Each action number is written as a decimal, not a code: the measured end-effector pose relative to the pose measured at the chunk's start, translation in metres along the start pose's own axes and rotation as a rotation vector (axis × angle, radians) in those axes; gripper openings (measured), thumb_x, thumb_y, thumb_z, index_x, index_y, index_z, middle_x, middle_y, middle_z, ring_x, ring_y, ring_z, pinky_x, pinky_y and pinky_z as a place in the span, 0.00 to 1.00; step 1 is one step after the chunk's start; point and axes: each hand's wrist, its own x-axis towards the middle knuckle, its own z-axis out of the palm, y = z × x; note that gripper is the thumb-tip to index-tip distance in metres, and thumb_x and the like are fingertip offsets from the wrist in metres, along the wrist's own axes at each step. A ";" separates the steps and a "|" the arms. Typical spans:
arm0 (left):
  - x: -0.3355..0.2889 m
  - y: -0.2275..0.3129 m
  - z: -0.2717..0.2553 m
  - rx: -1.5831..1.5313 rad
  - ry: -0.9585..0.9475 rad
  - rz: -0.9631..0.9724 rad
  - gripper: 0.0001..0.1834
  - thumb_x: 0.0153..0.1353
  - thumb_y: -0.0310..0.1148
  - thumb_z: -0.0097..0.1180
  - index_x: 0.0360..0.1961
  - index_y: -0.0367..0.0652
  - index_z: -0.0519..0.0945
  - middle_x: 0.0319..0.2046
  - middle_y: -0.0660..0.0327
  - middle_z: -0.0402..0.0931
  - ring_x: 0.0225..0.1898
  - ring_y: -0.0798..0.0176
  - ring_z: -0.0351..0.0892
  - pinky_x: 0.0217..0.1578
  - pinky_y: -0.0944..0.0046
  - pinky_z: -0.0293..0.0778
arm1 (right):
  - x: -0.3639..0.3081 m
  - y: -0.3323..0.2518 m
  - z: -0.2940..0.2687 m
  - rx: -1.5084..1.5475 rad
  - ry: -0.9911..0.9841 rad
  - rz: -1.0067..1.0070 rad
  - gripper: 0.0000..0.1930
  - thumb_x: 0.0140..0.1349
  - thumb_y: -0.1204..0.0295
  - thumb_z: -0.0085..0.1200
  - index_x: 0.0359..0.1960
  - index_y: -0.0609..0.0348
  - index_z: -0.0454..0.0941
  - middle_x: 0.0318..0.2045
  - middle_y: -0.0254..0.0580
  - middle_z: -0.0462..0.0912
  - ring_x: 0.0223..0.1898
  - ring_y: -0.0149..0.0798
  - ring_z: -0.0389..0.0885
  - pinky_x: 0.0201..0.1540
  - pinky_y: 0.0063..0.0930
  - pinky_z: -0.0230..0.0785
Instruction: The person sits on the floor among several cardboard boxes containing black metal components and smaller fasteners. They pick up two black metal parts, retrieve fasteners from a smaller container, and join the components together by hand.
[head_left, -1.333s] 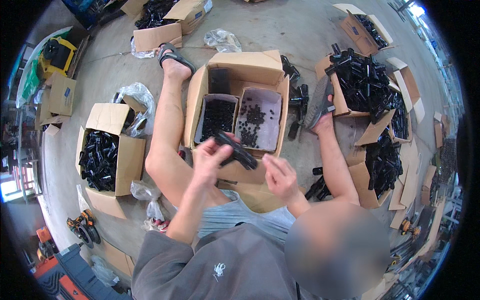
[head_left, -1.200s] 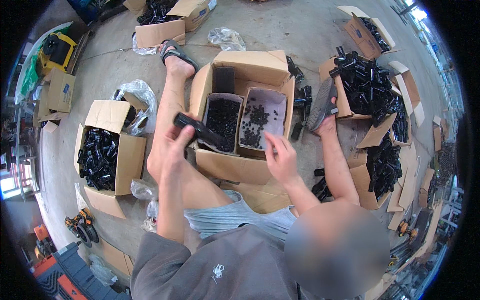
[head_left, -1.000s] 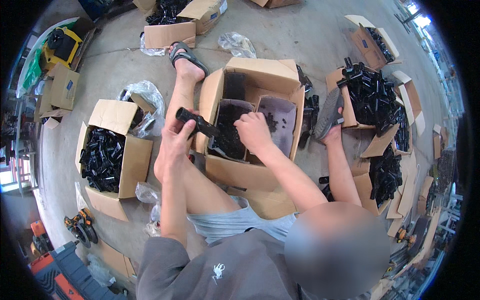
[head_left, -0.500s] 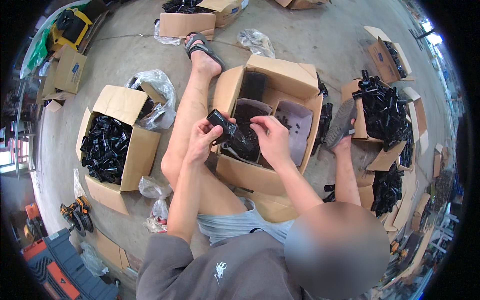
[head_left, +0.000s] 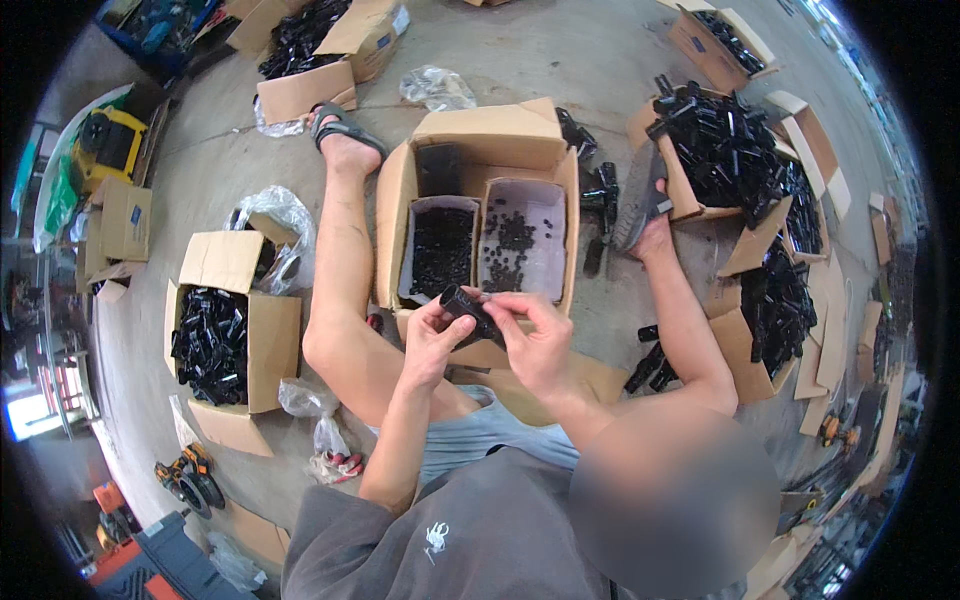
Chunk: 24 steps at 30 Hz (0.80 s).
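Note:
My left hand (head_left: 430,342) is wrapped round a short black tube-shaped part (head_left: 462,303), its open end tilted up and away. My right hand (head_left: 540,335) is closed in a pinch against the tube's right side; whatever its fingertips hold is too small to make out. Just beyond both hands stands an open cardboard box (head_left: 490,122) between my legs. Inside it are two pale trays side by side. The left tray (head_left: 407,265) is filled with small dark pieces, while the right tray (head_left: 552,205) has small black round pieces scattered over its bottom.
To the left stands a carton (head_left: 275,350) full of black tubes. On the right, another carton (head_left: 683,190) overflows with similar tubes, and loose ones (head_left: 600,195) lie on the floor beside it. Plastic bags (head_left: 440,88), power tools (head_left: 188,478) and more cartons surround me.
Both hands have drawn back from over the trays toward my body, bringing the tube along. My right fingers now meet the tube. The view has shifted, leaving both trays in plain sight.

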 end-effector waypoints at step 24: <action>-0.004 -0.025 0.065 0.159 0.150 -0.136 0.13 0.68 0.27 0.59 0.53 0.37 0.80 0.43 0.63 0.83 0.41 0.74 0.80 0.43 0.72 0.75 | -0.025 0.017 -0.061 -0.141 -0.120 -0.076 0.16 0.61 0.73 0.63 0.50 0.64 0.81 0.48 0.49 0.82 0.52 0.48 0.79 0.54 0.37 0.74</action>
